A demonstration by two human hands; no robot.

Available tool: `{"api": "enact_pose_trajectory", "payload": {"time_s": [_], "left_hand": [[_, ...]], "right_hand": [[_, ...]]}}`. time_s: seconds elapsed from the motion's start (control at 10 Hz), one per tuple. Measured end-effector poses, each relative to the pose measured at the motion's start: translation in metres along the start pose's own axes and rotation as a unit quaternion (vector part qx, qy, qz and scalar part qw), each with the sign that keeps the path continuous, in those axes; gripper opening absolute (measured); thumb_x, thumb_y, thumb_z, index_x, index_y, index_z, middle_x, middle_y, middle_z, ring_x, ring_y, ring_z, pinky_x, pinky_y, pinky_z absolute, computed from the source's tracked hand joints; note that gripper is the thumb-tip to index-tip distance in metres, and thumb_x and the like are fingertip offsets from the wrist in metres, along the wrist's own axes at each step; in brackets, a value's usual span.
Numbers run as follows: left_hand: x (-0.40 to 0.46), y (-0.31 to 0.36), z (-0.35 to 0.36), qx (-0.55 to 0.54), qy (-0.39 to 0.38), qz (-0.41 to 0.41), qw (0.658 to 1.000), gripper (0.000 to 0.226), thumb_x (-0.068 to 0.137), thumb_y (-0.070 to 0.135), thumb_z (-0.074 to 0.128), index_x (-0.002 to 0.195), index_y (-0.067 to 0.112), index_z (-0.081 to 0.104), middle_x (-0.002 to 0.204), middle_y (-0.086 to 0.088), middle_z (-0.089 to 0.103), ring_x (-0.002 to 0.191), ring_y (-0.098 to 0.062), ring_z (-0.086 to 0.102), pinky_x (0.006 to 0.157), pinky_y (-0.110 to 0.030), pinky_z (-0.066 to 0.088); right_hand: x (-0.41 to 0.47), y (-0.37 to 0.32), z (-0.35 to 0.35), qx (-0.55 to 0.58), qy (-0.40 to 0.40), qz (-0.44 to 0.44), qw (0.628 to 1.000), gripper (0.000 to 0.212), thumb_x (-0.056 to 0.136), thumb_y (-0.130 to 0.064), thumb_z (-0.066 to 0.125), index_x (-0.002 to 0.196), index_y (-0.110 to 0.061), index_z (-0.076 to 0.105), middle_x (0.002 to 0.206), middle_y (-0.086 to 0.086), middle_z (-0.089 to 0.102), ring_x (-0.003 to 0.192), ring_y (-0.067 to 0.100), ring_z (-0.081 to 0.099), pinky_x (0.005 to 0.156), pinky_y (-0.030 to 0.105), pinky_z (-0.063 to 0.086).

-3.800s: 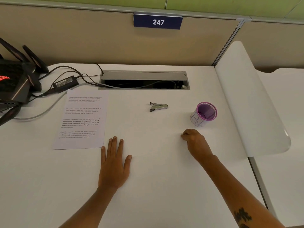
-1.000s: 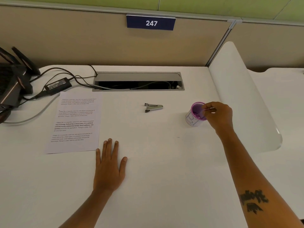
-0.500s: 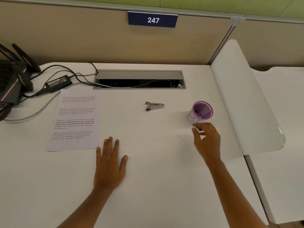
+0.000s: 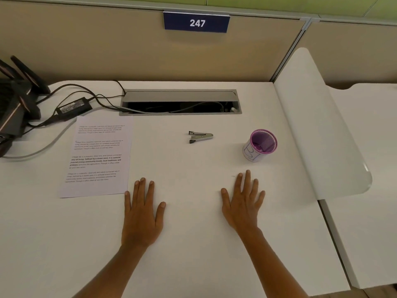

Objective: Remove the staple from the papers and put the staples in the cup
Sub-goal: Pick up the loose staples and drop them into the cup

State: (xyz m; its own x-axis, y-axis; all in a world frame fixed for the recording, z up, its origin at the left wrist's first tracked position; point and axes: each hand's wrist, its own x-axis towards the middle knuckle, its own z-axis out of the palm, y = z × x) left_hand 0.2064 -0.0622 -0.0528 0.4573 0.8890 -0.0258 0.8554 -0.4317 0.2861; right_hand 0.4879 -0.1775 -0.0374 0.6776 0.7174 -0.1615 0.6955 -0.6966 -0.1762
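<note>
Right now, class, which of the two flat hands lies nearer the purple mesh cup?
The right hand, just below the purple mesh cup; the left hand lies beside the printed paper sheet.

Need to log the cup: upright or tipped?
Upright: the cup stands on its base on the desk, purple rim facing up.

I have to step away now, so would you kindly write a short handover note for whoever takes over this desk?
Left hand and right hand: both flat on the desk, open, holding nothing.
Papers lie at the left; staple remover in the middle; purple cup upright on the right.
Done: no tool in hand; whether a staple is in the cup cannot be seen.
Left: check the papers for remaining staples.
</note>
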Motion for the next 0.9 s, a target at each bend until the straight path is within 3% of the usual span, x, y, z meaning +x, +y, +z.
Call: {"api": "enact_pose_trajectory", "payload": {"time_s": [0.1,0.2,0.3,0.4,0.5,0.6,0.9], "left_hand": [[0.000,0.000,0.000,0.000,-0.001,0.000,1.000,0.074,0.106,0.053,0.030,0.169,0.014,0.020,0.179,-0.012,0.014,0.168,-0.026,0.007,0.134,-0.058,0.014],[0.000,0.001,-0.001,-0.002,0.000,-0.001,1.000,0.074,0.106,0.053,0.030,0.169,0.015,0.021,0.179,-0.011,0.014,0.168,-0.026,0.007,0.134,-0.058,0.014],[0.000,0.001,-0.001,-0.004,0.001,-0.002,1.000,0.074,0.106,0.053,0.030,0.169,0.015,0.021,0.179,-0.011,0.014,0.168,-0.026,0.007,0.134,-0.058,0.013],[0.000,0.000,0.000,-0.001,-0.002,-0.003,1.000,0.074,0.107,0.054,0.029,0.170,0.015,0.020,0.179,-0.011,0.013,0.168,-0.025,0.006,0.135,-0.057,0.012],[0.000,0.000,-0.001,-0.002,-0.002,-0.001,1.000,0.074,0.107,0.053,0.030,0.170,0.015,0.019,0.179,-0.011,0.013,0.168,-0.025,0.006,0.135,-0.057,0.012],[0.000,0.001,-0.001,-0.004,-0.005,-0.004,1.000,0.074,0.107,0.054,0.029,0.169,0.015,0.019,0.179,-0.011,0.012,0.168,-0.025,0.006,0.135,-0.057,0.011],[0.000,0.001,-0.001,-0.008,-0.004,-0.004,1.000,0.075,0.107,0.054,0.029,0.169,0.015,0.019,0.179,-0.010,0.012,0.168,-0.025,0.005,0.135,-0.057,0.012]], "right_hand": [[0.009,-0.008,0.002,0.015,-0.017,-0.011,1.000,0.081,0.102,-0.063,0.022,0.165,-0.020,-0.003,0.173,0.002,-0.016,0.159,0.035,-0.008,0.125,0.064,0.001],[0.016,-0.010,-0.003,0.048,-0.011,-0.003,0.999,0.074,0.103,-0.059,0.028,0.165,-0.022,0.008,0.174,0.004,-0.006,0.159,0.034,-0.002,0.125,0.061,0.002],[0.017,-0.006,-0.007,0.097,0.048,0.028,0.994,0.064,0.100,-0.046,0.053,0.157,-0.022,0.036,0.167,0.008,0.027,0.153,0.033,0.024,0.123,0.057,0.018],[0.019,-0.002,-0.006,0.136,0.107,0.023,0.985,0.050,0.094,-0.036,0.068,0.141,-0.023,0.058,0.147,0.003,0.051,0.139,0.028,0.041,0.115,0.051,0.030],[0.027,-0.002,-0.009,0.167,0.124,0.007,0.978,0.033,0.093,-0.029,0.072,0.125,-0.023,0.070,0.129,-0.001,0.062,0.125,0.025,0.050,0.103,0.045,0.036],[0.036,-0.004,-0.014,0.185,0.131,-0.011,0.974,0.023,0.090,-0.025,0.075,0.113,-0.023,0.075,0.117,-0.003,0.067,0.114,0.025,0.055,0.093,0.043,0.041],[0.058,0.000,-0.025,0.187,0.117,-0.052,0.974,0.015,0.089,-0.016,0.079,0.104,-0.015,0.079,0.103,0.000,0.075,0.097,0.025,0.061,0.082,0.033,0.050]]}}
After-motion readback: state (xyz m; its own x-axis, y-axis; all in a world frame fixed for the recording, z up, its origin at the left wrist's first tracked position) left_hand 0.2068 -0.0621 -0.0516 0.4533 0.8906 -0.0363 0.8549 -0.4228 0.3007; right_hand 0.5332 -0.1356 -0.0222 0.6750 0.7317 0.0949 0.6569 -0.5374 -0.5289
